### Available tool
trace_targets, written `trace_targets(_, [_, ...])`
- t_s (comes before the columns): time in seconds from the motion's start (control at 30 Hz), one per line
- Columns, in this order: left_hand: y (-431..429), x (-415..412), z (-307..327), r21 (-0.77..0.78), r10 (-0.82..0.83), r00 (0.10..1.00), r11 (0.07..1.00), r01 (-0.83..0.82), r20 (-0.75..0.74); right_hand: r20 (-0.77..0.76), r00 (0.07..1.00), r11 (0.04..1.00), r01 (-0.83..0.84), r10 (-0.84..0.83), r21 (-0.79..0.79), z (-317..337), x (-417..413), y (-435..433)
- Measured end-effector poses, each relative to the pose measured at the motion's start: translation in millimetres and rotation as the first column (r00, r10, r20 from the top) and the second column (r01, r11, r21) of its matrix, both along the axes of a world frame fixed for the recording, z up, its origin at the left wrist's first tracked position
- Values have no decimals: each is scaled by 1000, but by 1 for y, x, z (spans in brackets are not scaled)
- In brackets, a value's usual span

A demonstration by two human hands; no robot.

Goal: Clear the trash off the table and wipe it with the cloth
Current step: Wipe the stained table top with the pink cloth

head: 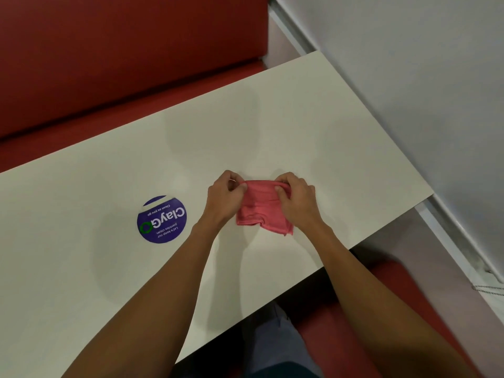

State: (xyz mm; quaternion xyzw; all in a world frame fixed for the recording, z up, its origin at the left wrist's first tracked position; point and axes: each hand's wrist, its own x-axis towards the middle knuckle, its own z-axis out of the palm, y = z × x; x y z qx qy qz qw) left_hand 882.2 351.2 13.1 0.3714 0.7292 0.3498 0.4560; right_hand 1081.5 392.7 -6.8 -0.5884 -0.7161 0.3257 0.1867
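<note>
Near the table's (pixel 313 110) front edge, toward its right end, the left hand (pixel 226 193) and right hand (pixel 296 196) each pinch a top corner of the pink cloth (pixel 260 208), apparently folding it into a pad for wiping.

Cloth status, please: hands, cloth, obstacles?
Left hand and right hand both pinching pink cloth at its far edge. Cloth folded, resting on table. No trash visible; round sticker left of cloth.
</note>
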Motion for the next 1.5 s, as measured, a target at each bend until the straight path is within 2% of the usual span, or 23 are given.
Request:
trace_targets(0.2, [-34,-29,8,51,13,998,999,-17,67,-129,992,999,21,-15,42,21,-28,-43])
trace_targets(0.33, [-76,-68,12,65,-11,996,998,5,90,-137,990,996,-8,20,89,34,-64,-85])
trace_targets(0.5, [-149,-140,13,65,-15,1000,998,14,15,-94,994,996,-54,61,72,39,-130,-150])
trace_targets(0.77, [-300,-272,-11,3,40,995,999,-40,-95,-66,976,977,-209,206,-51,26,-266,-273])
trace_targets(0.97, [-409,-358,-24,-13,148,972,988,-153,-184,-45,907,897,-420,418,-139,18,-363,-346])
trace_targets(1.23, [-529,-436,-32,11,345,889,933,-359,-302,-64,795,761,-598,604,-251,-1,-467,-425])
trace_targets(1.5, [-593,-485,-27,-41,388,823,896,-443,-415,-46,701,678,-702,712,-216,-7,-528,-474])
